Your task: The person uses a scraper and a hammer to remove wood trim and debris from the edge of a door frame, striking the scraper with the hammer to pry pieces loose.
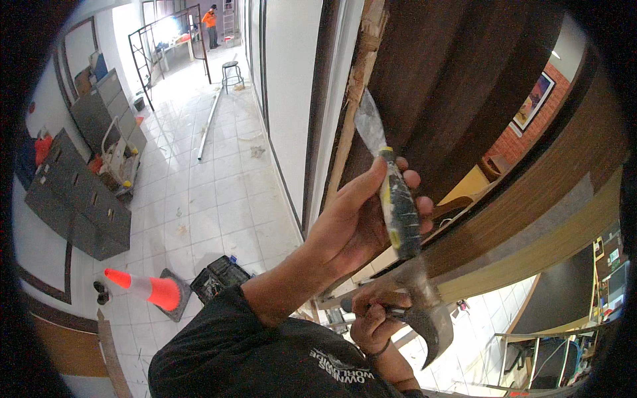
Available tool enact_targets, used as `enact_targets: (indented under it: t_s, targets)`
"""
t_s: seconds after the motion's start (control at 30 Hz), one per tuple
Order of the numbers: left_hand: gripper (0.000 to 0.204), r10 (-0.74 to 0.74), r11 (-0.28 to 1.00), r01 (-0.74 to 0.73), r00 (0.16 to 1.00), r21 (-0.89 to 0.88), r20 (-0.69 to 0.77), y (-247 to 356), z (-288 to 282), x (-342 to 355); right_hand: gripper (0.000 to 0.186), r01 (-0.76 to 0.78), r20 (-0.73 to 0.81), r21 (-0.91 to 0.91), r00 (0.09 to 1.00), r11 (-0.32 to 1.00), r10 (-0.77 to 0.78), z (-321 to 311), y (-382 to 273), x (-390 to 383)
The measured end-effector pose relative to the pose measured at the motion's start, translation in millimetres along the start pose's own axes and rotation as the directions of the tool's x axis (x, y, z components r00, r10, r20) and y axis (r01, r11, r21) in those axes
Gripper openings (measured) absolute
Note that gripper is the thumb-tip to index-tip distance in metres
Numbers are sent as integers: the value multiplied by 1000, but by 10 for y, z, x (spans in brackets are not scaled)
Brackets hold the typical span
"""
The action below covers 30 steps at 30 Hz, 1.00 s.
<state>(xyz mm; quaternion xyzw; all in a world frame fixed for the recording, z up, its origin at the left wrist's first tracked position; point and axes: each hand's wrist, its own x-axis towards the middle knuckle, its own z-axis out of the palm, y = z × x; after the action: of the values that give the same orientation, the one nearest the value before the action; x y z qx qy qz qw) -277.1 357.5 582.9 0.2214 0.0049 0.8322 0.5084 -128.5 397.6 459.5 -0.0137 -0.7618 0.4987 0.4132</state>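
My left hand [371, 212] grips a scraper with a worn black-and-yellow handle [402, 202], its paint-stained blade [369, 119] pointing up beside the splintered, bare wooden edge [358, 60] of a dark brown door frame. Whether the blade tip touches the wood I cannot tell. Below, my right hand [378, 315] is closed on a claw hammer [431, 318], whose head is slightly blurred and sits just under the end of the scraper's handle. A dark wood panel [438, 79] fills the area behind the scraper.
Down the tiled corridor are a metal frame [137, 63], stool [231, 66], long bar [210, 126] and person in orange [211, 26]. Filing cabinets [76, 199] line the left. An orange cone [159, 292] and open toolbox [219, 272] lie below. A ladder-like metal frame [504, 361] is lower right.
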Motion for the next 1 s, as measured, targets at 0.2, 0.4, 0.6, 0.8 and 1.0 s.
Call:
enact_targets:
  t_s: [0.2,0.4,0.6,0.8,1.0]
  targets:
    - [29,14,1000,-11,994,29,-106,-40,32,28,20,191,-30,651,974,735,-226,-97,183,-128]
    - [30,46,998,-43,997,47,-56,-68,-25,63,28,-224,-145,174,957,959,250,104,149,-246]
    - [31,66,995,-55,990,85,-127,-98,-4,33,30,27,-12,70,1000,997,-26,-49,69,-197]
    - [34,44,989,-23,989,143,-144,-90,-64,72,32,-76,-125,92,988,993,87,157,-41,-39]
    - [37,67,989,-53,993,141,-99,-71,-40,107,31,41,-239,52,971,998,-27,126,7,-15]
